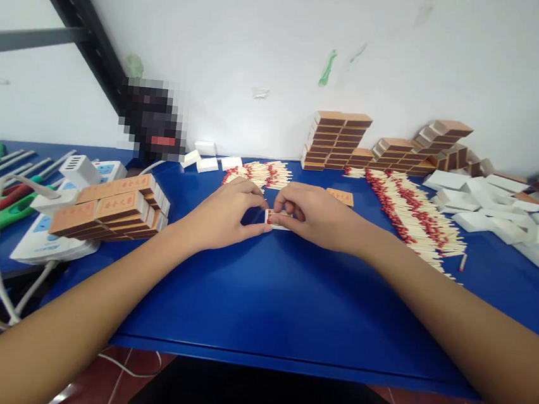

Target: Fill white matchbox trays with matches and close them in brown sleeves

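Observation:
A small white matchbox tray (280,228) lies on the blue table in front of me, with red-tipped matches inside it. My left hand (225,217) grips the tray's left end between thumb and bent fingers. Curled over the tray from the right, my right hand (318,214) presses thumb and fingers onto the matches; its palm side is partly hidden. Just beyond the right hand lies an orange matchbox sleeve (346,198). Behind the left hand is a loose pile of matches (276,175). A longer heap of matches (404,218) spreads to the right.
Stacked matchboxes (337,138) stand against the wall. Several white trays (498,202) are heaped at the right, and a few trays (207,165) lie at back left. Bundled matchboxes (119,206) rest over a power strip (50,244) with white cables at the left.

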Action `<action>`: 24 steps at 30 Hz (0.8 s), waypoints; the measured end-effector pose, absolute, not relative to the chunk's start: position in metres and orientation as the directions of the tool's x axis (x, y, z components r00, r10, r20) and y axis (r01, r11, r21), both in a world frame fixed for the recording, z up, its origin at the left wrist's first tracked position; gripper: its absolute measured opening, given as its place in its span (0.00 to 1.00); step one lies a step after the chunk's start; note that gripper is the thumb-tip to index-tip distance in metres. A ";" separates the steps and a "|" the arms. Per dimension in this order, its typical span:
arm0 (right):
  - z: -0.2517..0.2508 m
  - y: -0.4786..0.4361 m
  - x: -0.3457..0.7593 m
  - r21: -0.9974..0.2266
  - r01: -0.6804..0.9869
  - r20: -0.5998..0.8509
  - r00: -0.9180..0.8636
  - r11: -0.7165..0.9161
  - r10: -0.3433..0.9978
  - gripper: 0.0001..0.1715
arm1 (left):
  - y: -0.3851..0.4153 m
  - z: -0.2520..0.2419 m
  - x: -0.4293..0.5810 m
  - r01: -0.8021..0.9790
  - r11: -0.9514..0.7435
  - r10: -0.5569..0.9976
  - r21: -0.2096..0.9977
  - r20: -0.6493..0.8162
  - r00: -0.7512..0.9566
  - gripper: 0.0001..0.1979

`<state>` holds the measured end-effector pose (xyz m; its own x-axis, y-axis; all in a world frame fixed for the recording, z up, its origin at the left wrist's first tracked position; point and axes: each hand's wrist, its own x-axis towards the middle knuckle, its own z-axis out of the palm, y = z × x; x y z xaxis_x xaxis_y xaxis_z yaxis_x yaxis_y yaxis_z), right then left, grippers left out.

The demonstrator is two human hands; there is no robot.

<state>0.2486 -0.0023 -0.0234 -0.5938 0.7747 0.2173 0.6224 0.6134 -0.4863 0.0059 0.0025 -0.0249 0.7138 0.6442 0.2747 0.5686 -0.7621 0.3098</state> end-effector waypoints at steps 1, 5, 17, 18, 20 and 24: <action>-0.024 -0.003 0.248 -0.488 0.619 0.220 -0.595 0.616 0.773 0.08 | 0.002 -0.025 0.006 0.568 -0.763 0.643 0.309 0.277 0.714 0.14; -0.024 -0.003 0.247 -0.484 0.612 0.226 -0.603 0.625 0.765 0.05 | 0.002 -0.025 0.005 0.572 -0.759 0.648 0.311 0.280 0.708 0.13; -0.025 -0.002 0.248 -0.492 0.640 0.206 -0.573 0.590 0.793 0.07 | 0.002 -0.023 0.006 0.582 -0.749 0.658 0.317 0.255 0.708 0.13; -0.025 -0.002 0.248 -0.494 0.640 0.202 -0.574 0.588 0.794 0.06 | 0.001 -0.023 0.006 0.581 -0.750 0.657 0.316 0.257 0.709 0.13; -0.024 -0.002 0.248 -0.499 0.635 0.194 -0.581 0.589 0.790 0.05 | 0.001 -0.023 0.006 0.581 -0.750 0.657 0.317 0.257 0.708 0.12; -0.022 -0.001 0.249 -0.475 0.646 0.198 -0.583 0.597 0.788 0.06 | 0.001 -0.023 0.006 0.584 -0.746 0.662 0.319 0.257 0.704 0.13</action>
<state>0.2495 -0.0011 -0.0216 -0.5825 0.7883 0.1981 0.6463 0.5970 -0.4752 0.0058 0.0014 -0.0232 0.7041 0.6617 0.2575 0.5845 -0.7461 0.3190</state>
